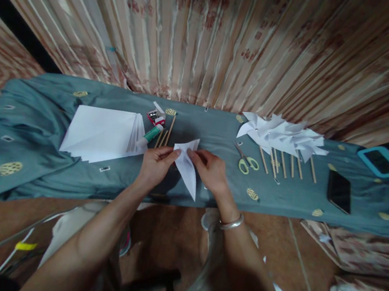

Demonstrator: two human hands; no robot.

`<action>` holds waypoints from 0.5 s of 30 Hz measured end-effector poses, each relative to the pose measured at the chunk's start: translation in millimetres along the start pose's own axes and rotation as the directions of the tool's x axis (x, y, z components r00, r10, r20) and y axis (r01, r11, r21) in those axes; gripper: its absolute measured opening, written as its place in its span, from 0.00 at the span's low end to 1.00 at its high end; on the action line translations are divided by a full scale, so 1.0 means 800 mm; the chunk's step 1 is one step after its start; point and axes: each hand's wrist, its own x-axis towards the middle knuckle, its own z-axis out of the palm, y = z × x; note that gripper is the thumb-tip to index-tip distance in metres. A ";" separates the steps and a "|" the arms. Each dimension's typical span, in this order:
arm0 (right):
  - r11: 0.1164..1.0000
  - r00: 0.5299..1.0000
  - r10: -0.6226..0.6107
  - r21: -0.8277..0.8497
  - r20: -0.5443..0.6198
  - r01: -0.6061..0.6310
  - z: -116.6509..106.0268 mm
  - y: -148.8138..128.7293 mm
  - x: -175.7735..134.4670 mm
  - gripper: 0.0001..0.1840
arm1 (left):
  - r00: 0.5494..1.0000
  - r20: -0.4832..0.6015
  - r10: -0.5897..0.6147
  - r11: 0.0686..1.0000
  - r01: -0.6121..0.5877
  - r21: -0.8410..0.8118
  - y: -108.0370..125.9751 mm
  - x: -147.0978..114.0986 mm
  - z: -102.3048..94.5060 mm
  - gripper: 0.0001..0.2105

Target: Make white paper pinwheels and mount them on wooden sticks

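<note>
Between my hands is a white paper pinwheel (188, 168), partly folded, with one long point hanging toward the table's front edge. My left hand (157, 163) pinches its left side between thumb and fingers. From the other side my right hand (213, 169) grips it, the thumb pressed near the paper's middle. Just beyond my left hand lie a green glue stick (152, 134), a red-edged box of small metal pins (156, 118) and a few wooden sticks (170, 131). Scissors with pale green handles (248, 165) rest to the right of my right hand.
A stack of white paper (100, 133) lies at left on the green cloth (205, 122). Finished paper pinwheels on sticks (284, 135) are piled at the back right. Farther right are a black phone (340, 191) and a blue-framed tablet (383, 162). A curtain (211, 40) hangs behind.
</note>
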 end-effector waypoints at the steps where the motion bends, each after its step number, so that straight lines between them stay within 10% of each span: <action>1: 0.998 0.998 -0.040 0.039 0.039 0.038 0.001 -0.001 -0.001 0.23 | 1.000 0.004 0.006 1.000 -0.006 0.003 -0.001 0.001 0.000 0.05; 6: 0.975 0.981 -0.130 0.196 0.144 0.101 0.006 -0.002 -0.005 0.26 | 0.993 0.021 0.120 0.990 -0.121 0.076 -0.008 0.003 -0.004 0.06; 11: 0.947 0.999 -0.042 0.318 -0.012 0.043 0.012 0.016 -0.001 0.19 | 0.996 -0.009 0.092 0.994 -0.092 0.059 -0.009 0.007 -0.008 0.07; 15: 0.658 0.973 0.230 0.741 -0.031 -0.132 0.008 0.030 0.005 0.23 | 0.994 -0.085 -0.069 0.982 0.053 -0.180 -0.004 0.010 -0.013 0.08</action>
